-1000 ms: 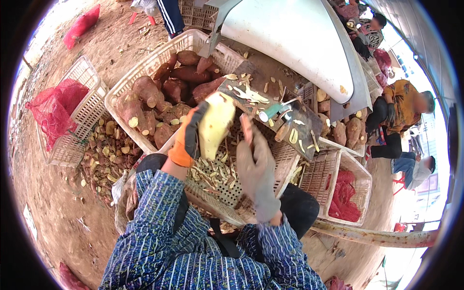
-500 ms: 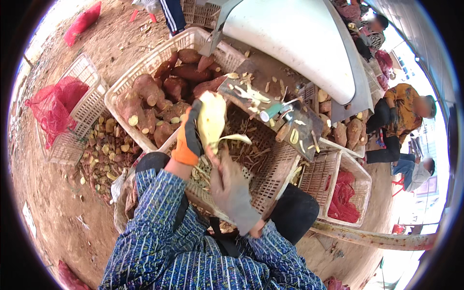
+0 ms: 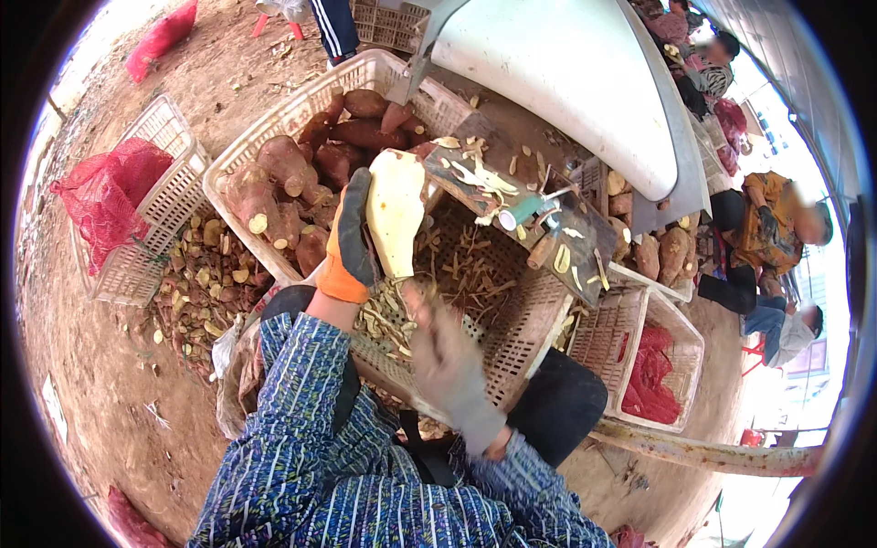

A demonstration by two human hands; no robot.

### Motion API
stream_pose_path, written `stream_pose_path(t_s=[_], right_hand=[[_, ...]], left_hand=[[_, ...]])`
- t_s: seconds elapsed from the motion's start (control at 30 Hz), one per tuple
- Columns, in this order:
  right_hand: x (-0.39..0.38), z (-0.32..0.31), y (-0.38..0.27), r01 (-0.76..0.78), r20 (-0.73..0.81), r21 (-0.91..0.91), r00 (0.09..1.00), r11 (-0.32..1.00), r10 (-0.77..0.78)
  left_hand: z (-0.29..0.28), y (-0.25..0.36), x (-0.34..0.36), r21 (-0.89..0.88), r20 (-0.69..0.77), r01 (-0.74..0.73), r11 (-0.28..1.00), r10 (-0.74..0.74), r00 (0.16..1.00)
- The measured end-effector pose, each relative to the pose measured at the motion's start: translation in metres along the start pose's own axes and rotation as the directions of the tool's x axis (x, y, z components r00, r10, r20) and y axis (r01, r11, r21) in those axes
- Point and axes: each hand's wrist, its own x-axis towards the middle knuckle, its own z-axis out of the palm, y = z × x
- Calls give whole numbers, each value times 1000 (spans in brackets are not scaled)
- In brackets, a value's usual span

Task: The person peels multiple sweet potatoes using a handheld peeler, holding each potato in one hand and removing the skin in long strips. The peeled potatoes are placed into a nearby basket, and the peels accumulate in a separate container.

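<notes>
My left hand (image 3: 346,251), in an orange and black glove, grips a large, mostly peeled sweet potato (image 3: 396,212) from its left side. The pale root stands upright, narrow end toward me. Just below that end is my right hand (image 3: 446,356), in a dusty light-grey glove, blurred by motion. Its fingers are curled, and whatever they hold is hidden. Beneath both hands sits a plastic crate (image 3: 519,352) with peel strips (image 3: 466,274) inside. A dark board (image 3: 594,242) lies across it, carrying peelings and a green-handled tool (image 3: 521,213).
A crate (image 3: 265,128) of unpeeled sweet potatoes (image 3: 281,164) stands ahead left, beside a heap of cut pieces (image 3: 215,279). Another crate (image 3: 690,365) holds red netting (image 3: 650,374) at right. A white sloping panel (image 3: 557,73) rises ahead. Several people sit at far right.
The right hand has moved down and slightly right, away from the sweet potato. The peel strip hanging beside the root is gone. The left hand has turned the root, showing a broad pale face.
</notes>
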Motion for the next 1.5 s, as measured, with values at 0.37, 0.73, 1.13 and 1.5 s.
stream_pose_path(t_s=[0.37, 0.73, 1.13, 1.5], right_hand=[[18, -29, -15, 17, -21, -36, 1000, 999, -18], [32, -41, -29, -139, 20, 198, 990, 970, 137], [73, -49, -29, -251, -79, 137, 962, 958, 263], [58, -31, -7, -144, -141, 8, 979, 990, 144]], left_hand=[[-6, -2, -4, 28, 8, 104, 994, -104, 995], [-8, -4, -7, -38, -22, 160, 986, -161, 987], [-30, -30, -9, 506, -133, 0, 863, 78, 988], [-26, -36, 0, 32, -33, 286, 958, -285, 958]])
